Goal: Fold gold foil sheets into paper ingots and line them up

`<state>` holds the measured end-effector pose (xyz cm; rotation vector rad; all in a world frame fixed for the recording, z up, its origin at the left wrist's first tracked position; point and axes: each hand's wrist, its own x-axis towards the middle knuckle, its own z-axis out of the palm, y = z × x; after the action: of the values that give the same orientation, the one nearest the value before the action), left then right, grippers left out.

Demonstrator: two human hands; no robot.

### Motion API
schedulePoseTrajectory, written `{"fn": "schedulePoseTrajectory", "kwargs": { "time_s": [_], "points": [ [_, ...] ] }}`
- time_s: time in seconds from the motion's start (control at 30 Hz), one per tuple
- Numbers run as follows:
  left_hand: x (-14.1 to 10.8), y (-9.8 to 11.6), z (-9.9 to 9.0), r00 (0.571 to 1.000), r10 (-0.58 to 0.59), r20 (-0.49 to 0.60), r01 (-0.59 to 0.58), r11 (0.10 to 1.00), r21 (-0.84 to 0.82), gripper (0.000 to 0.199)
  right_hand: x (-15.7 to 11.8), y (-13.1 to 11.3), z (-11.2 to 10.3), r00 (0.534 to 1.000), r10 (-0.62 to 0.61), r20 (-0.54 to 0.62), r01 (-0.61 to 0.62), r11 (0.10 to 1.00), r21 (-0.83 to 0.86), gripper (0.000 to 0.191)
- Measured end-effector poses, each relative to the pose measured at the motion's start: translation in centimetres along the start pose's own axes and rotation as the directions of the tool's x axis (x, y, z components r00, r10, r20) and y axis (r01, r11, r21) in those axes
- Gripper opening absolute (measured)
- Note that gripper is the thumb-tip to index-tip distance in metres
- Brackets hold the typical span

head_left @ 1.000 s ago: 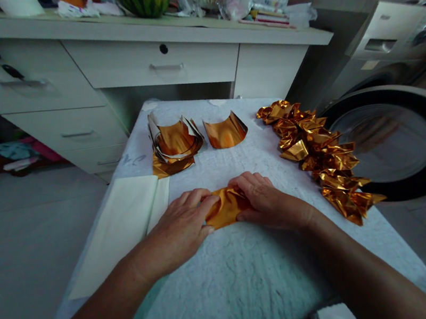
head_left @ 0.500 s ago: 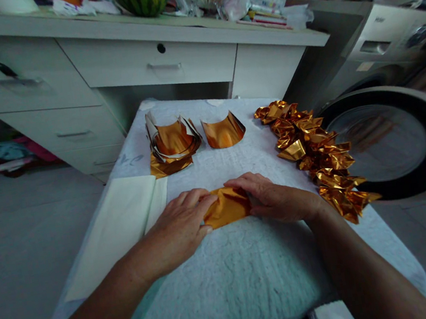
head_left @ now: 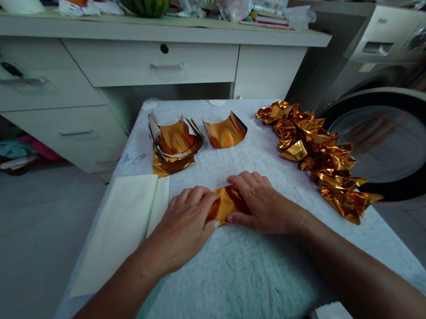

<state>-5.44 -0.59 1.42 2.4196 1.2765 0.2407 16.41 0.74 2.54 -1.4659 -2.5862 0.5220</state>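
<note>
As hands hold foil, its length runs sideways

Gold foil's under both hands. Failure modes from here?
1. The foil looks thin, and the left hand and right hand both grip it, so uneven force might tear or skew it.
2. The cloth beneath looks soft and bumpy; pressing there could leave stray creases.
3. The crumpled pile lies along the right edge, near the open washer door; a bump might knock pieces off.
</note>
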Motion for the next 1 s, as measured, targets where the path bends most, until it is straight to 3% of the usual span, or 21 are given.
{"fn": "schedulePoseTrajectory", "kwargs": {
  "time_s": [0.17,0.33,0.63,1.0],
  "points": [
    [0.2,0.1,0.5,1.0,-0.003,-0.029,0.004,1.0,0.025,0.039,0.2,-1.1,0.9,0.997,0.04,-0.064,-0.046,0.994,-0.1,0.07],
    [0.2,-0.1,0.7,1.0,-0.012,-0.018,0.012,1.0,0.022,0.04,0.2,-0.9,0.7,0.998,0.038,-0.047,-0.043,0.993,-0.11,0.074],
    [0.3,0.0,0.3,1.0,-0.03,0.005,0.03,1.0,-0.001,0.042,-0.1,0.6,-0.7,0.995,-0.017,0.098,0.014,0.999,0.034,0.074],
    [0.3,0.0,0.2,0.999,-0.033,0.016,0.033,0.999,-0.006,0.042,-0.5,2.7,-1.9,0.973,-0.182,0.141,0.147,0.963,0.224,0.084]
  ]
}}
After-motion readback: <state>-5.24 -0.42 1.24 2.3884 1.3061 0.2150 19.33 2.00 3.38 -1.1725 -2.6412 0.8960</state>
